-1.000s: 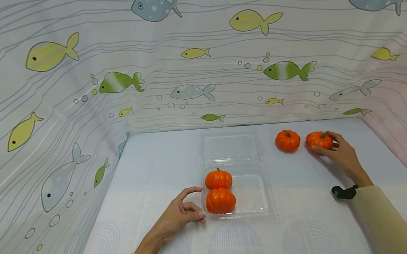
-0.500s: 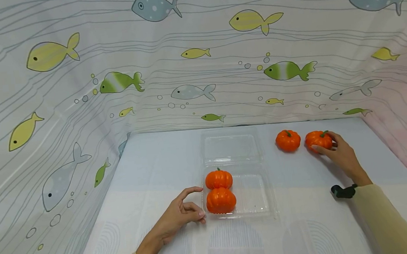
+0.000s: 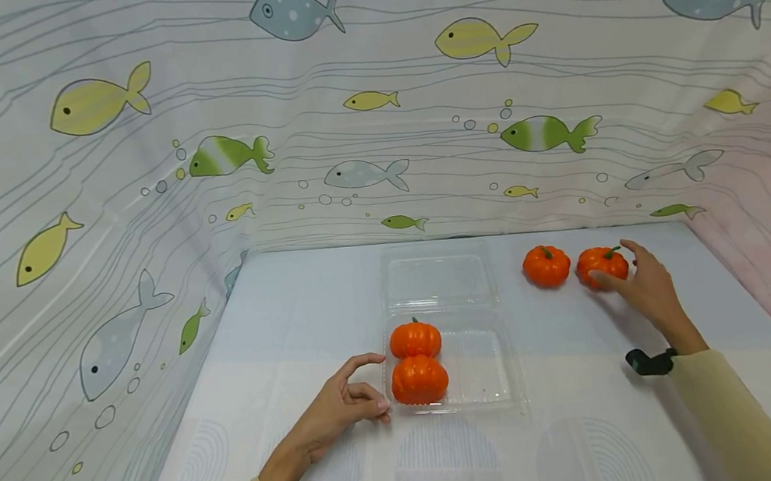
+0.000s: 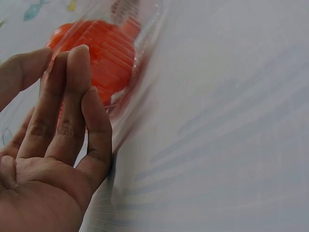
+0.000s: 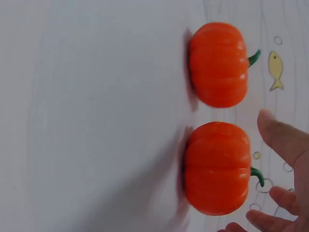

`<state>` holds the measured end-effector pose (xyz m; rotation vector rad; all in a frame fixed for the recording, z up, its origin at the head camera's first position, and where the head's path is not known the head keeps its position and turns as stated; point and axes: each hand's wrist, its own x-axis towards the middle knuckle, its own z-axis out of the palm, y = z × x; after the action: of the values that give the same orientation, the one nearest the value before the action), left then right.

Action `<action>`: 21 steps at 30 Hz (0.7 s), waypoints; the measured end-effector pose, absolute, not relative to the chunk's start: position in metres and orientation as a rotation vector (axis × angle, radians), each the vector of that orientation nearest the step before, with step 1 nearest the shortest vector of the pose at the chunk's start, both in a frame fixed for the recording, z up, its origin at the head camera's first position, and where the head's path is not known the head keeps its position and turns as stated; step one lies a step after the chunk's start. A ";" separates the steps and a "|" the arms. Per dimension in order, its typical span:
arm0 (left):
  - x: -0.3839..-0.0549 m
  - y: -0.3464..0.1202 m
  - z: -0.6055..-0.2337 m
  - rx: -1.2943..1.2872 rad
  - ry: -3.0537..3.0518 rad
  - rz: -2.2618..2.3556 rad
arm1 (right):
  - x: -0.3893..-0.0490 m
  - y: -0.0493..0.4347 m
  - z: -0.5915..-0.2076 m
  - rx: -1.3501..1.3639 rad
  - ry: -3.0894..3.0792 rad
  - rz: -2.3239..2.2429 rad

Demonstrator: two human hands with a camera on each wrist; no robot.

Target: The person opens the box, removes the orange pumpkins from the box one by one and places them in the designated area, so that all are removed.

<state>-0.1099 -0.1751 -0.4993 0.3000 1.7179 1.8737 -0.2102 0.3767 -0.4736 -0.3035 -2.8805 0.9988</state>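
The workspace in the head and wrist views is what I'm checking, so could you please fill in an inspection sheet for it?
Surface: pale tabletop with faint printed arches.
Job's things: clear plastic hinged container, lid open; front orange ribbed pumpkin and rear orange ribbed pumpkin in its left half; inner green-stemmed orange pumpkin and outer green-stemmed orange pumpkin on the tabletop, to its right.
Clutter: nothing seen.
Grippers: left hand at the container's left side; right hand spread beside the outer pumpkin, contact unclear.
Cables: nothing seen.
Surroundings: white fish-printed sheeting behind and at both sides.
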 end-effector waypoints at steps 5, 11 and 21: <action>-0.109 -0.176 -0.499 0.297 1.713 1.879 | -0.205 0.366 -0.460 -0.305 -2.844 0.997; -0.110 -0.176 -0.500 0.300 1.711 1.883 | -0.198 0.349 -0.447 -0.229 -2.836 1.050; -0.110 -0.176 -0.500 0.297 1.698 1.892 | -0.184 0.314 -0.435 -0.046 -2.810 1.032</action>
<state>-0.1096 -0.1756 -0.4999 0.2972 1.6979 1.8921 -0.1840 0.3144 -0.4351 -0.0460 -2.8095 1.0319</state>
